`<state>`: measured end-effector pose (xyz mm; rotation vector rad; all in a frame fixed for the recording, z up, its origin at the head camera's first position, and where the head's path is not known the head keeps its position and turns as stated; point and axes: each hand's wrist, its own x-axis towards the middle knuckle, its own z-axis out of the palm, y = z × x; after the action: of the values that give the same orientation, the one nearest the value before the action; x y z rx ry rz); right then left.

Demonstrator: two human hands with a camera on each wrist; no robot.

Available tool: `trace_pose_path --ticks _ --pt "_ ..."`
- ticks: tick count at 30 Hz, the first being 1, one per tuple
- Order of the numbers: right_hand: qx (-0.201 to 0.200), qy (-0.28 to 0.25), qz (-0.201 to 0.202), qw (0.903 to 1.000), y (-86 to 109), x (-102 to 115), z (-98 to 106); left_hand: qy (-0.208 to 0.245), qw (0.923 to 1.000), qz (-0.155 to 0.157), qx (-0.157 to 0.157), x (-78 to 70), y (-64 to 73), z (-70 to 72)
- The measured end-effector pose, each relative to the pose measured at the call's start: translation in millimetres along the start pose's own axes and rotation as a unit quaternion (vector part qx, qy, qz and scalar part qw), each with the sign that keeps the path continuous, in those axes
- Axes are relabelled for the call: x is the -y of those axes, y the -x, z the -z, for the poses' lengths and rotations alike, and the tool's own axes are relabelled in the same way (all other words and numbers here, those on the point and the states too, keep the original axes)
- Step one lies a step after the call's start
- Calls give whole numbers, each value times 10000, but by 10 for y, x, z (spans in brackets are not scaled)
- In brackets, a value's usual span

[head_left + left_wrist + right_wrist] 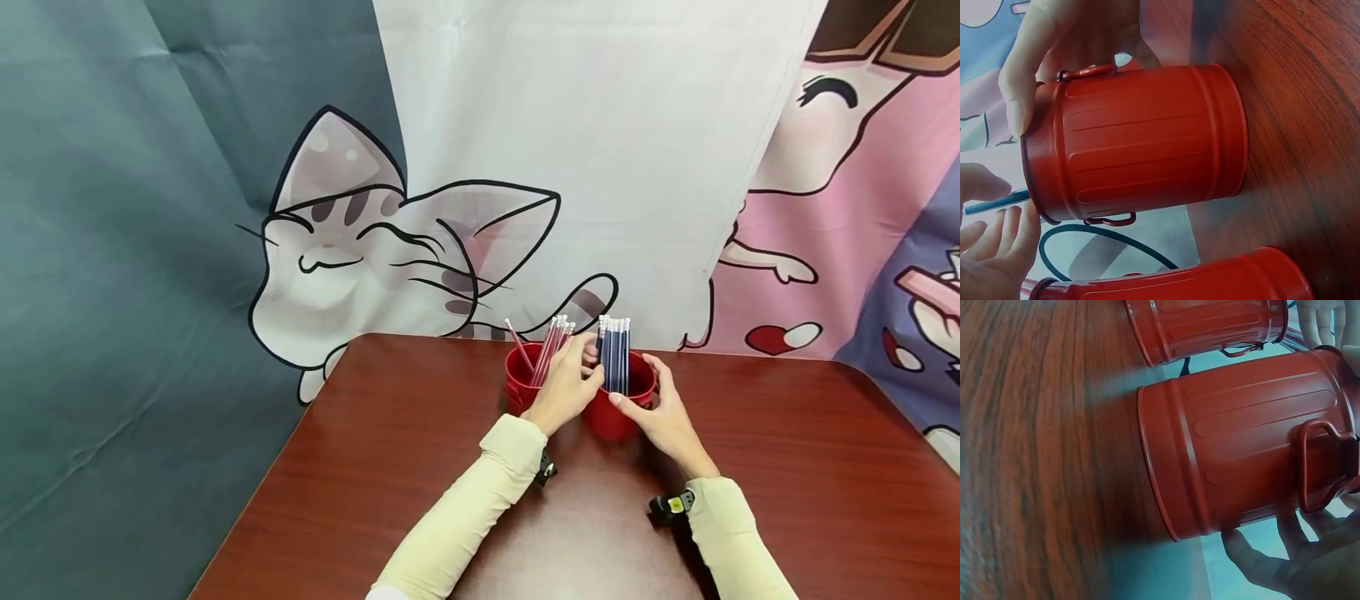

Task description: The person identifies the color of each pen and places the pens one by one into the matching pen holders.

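Observation:
Two small red metal buckets with side handles stand side by side on the table. The right bucket (609, 419) holds a bundle of blue pencils (617, 354), their white ends up. Around its right side my right hand (671, 421) grips it, thumb at the front rim and fingers along the far side (1310, 553). My left hand (566, 385) is at the left rim of this bucket, thumb and fingers spread about a dark blue pencil (997, 203) with gaps between. Reddish pencils (553, 346) lean in the left bucket (516, 397), partly hidden behind the left hand.
The brown wooden table (390, 433) has its back edge just behind the buckets. A printed cloth (600, 150) with cartoon figures hangs beyond it. Wrist cameras (670, 507) sit below both hands.

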<state>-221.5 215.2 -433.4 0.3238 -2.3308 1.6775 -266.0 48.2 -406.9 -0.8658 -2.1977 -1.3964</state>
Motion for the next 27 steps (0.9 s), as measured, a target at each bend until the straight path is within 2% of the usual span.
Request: trace_pose_path --ticks 7,11,15,18,24,27 --pt "-8 -61 -80 9999 18 -164 21 165 9998 58 -120 -14 91 -30" --pt "-50 74 -66 9999 11 -294 42 153 9998 -54 -135 -41 131 -41" --pt "-55 126 -54 9999 12 -327 36 174 9997 -176 -62 -57 194 0" --pt "36 98 -126 9999 18 -320 19 136 9995 -222 193 -60 274 89" --pt "290 43 -413 9987 19 -302 78 -293 9929 -309 1109 -78 475 374" --pt "512 201 -551 9970 44 -270 158 -202 9876 -135 1553 -56 628 568"
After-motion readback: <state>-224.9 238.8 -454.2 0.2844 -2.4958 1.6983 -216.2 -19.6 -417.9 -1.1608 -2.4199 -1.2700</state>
